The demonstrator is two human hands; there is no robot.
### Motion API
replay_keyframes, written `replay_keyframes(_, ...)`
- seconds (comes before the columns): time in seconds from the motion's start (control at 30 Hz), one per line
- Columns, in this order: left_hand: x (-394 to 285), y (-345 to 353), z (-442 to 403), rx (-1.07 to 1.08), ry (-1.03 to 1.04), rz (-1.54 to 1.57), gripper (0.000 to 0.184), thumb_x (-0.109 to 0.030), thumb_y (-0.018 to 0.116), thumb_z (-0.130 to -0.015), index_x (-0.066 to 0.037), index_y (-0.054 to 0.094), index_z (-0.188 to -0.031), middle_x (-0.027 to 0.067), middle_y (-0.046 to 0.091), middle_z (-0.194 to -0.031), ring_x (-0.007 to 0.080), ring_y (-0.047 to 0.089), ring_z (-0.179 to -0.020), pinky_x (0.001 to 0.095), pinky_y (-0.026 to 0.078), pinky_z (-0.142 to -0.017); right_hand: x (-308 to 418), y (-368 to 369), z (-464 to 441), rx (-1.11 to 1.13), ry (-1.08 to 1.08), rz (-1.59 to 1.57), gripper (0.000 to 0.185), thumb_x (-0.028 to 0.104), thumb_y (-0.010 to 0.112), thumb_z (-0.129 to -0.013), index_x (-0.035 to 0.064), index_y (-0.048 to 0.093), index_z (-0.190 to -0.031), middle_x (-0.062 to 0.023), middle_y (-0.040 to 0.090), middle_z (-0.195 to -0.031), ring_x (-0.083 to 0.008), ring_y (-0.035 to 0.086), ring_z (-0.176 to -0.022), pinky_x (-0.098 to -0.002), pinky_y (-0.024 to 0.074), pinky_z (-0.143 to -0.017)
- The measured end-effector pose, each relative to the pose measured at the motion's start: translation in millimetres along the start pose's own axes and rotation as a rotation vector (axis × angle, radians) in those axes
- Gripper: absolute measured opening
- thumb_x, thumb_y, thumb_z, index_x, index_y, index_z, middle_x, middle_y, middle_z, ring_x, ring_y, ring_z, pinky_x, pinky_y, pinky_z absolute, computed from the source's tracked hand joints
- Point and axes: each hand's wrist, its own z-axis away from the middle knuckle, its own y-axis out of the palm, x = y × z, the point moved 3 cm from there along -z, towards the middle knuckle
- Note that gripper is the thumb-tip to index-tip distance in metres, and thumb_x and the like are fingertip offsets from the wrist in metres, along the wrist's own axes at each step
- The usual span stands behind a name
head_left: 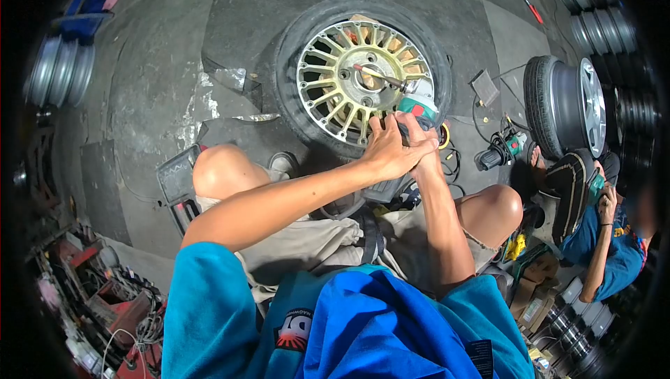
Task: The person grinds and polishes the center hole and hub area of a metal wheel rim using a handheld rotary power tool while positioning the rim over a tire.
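Note:
Both my hands are closed around a teal power grinder (421,108) with a silver head. My left hand (387,147) wraps its near side, and my right hand (421,143) grips the body beside it, the fingers overlapping. A thin shaft (380,77) with a reddish tip extends from the grinder over the hub of a multi-spoke alloy wheel (326,103). Whether the tip touches the metal I cannot tell. The pale yellowish wheel lies flat on a tyre (285,75), with brown pieces showing between its spokes.
Another grinder (504,150) lies on the floor at right, near cables. Beyond it stands a tyre with a rim (551,107). A co-worker (604,239) sits at far right holding a tool. Rims (593,26) are stacked behind; a red toolbox (122,295) is at lower left.

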Motion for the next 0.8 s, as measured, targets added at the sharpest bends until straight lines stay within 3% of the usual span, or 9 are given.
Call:
replay_keyframes(0.1,-6.7,-4.9,1.4,-0.043,-0.096,0.041,0.129,-0.078,0.068,-0.076,0.019,0.027,-0.151,0.0421,0.037,-0.143,0.0526,0.042,-0.138,0.0534,0.037,-0.118,0.2,-0.4,-0.4,0.001,0.002,0.003,0.039,0.029,0.085,-0.082,0.0005,0.068,-0.102,-0.0065,0.066,-0.092,-0.0198,0.062,-0.081,-0.0358,0.0519,-0.077)
replay_keyframes(0.17,-17.5,-10.8,-2.9,0.11,-0.13,0.01,0.127,-0.077,0.068,-0.08,0.018,0.026,-0.153,0.0444,0.032,-0.148,0.0542,0.041,-0.142,0.0508,0.036,-0.119,1.6,-1.7,-0.5,0.002,0.002,0.007,0.039,0.029,0.085,-0.082,0.0004,0.068,-0.103,-0.0065,0.066,-0.093,-0.0199,0.062,-0.081,-0.0357,0.0518,-0.077)
replay_keyframes(0.53,-14.7,-0.3,-3.5,0.129,-0.099,-0.061,0.124,-0.077,0.068,-0.081,0.016,0.028,-0.153,0.0415,0.036,-0.142,0.0549,0.042,-0.14,0.0514,0.039,-0.117,1.8,-5.9,0.4,-0.002,0.002,0.014,0.04,0.03,0.085,-0.081,0.0001,0.068,-0.103,-0.0068,0.066,-0.093,-0.0202,0.062,-0.08,-0.0355,0.0517,-0.075)
replay_keyframes(0.6,-13.0,0.4,-0.1,0.038,-0.031,-0.033,0.118,-0.075,0.072,-0.079,0.013,0.033,-0.148,0.0344,0.04,-0.134,0.0505,0.046,-0.133,0.0507,0.043,-0.112,-0.1,-6.0,1.3,0.001,0.004,0.019,0.041,0.03,0.085,-0.081,0.0,0.068,-0.103,-0.0068,0.067,-0.093,-0.0202,0.062,-0.079,-0.0355,0.0516,-0.075)
replay_keyframes(0.8,-10.4,3.0,1.2,0.042,-0.06,-0.052,0.122,-0.076,0.071,-0.078,0.016,0.031,-0.148,0.0359,0.04,-0.134,0.051,0.046,-0.133,0.0507,0.041,-0.114,-4.6,-7.2,2.1,-0.078,0.027,0.098,0.037,0.028,0.085,-0.083,0.0003,0.07,-0.102,-0.0063,0.068,-0.094,-0.0191,0.062,-0.078,-0.0346,0.0519,-0.073)
